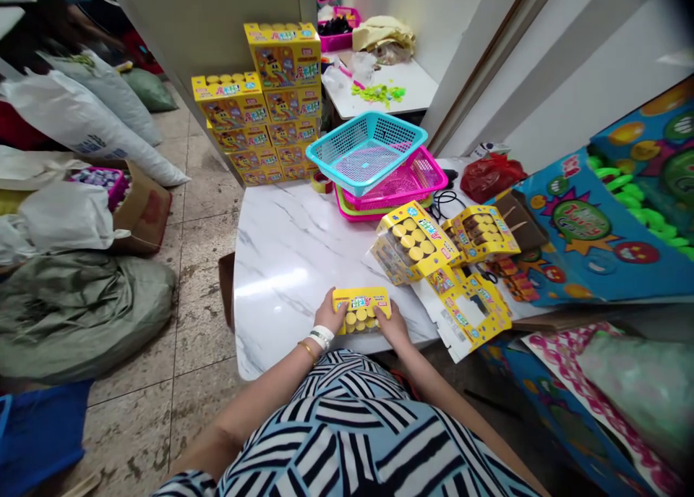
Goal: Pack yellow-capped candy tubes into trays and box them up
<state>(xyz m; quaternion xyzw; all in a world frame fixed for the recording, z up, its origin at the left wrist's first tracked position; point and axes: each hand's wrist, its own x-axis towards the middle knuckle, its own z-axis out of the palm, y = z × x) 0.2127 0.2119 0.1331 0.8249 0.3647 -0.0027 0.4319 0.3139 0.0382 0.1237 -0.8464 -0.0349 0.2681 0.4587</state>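
Two hands grip one small yellow pack (361, 310) near the front edge of a white marble-patterned worktop (282, 265). The left hand (330, 312) sits against the pack's left end and the right hand (392, 325) against its right end, both curled inward and pressing from the sides, not spread. Rows of round yellow pieces show in the lower part of the pack, below a printed yellow strip along its top. Whether it rests on the worktop or is lifted just off it cannot be told. A white wristband (322, 336) and a thin gold bangle (308, 351) circle the left wrist, and a striped blue-and-black garment (347, 439) fills the bottom of the view.

Just to the right, two opened yellow boxes (415, 241) lie on the worktop beside a flat yellow carton blank (469, 312) with a window cut-out, which overhangs the edge. Farther back, a teal plastic basket (366, 150) sits tilted on a pink basket (401, 182). A stack of yellow printed boxes (282, 106) rises beyond the worktop's far end. A red plastic bag (491, 177) and colourful printed boards (596, 229) lie to the right, while stuffed white sacks (70, 113) sit on the tiled floor (209, 323) at left.
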